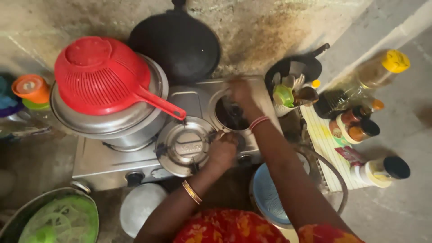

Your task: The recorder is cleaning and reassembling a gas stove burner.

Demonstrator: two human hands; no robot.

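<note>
both hands blur over the stove, fingers indistinct.

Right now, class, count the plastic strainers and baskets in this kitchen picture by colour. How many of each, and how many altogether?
Red strainer, upside down on the steel pots: 1
Green strainer, in the pot at lower left: 1
Blue basket, under the right arm: 1
Total: 3
</note>
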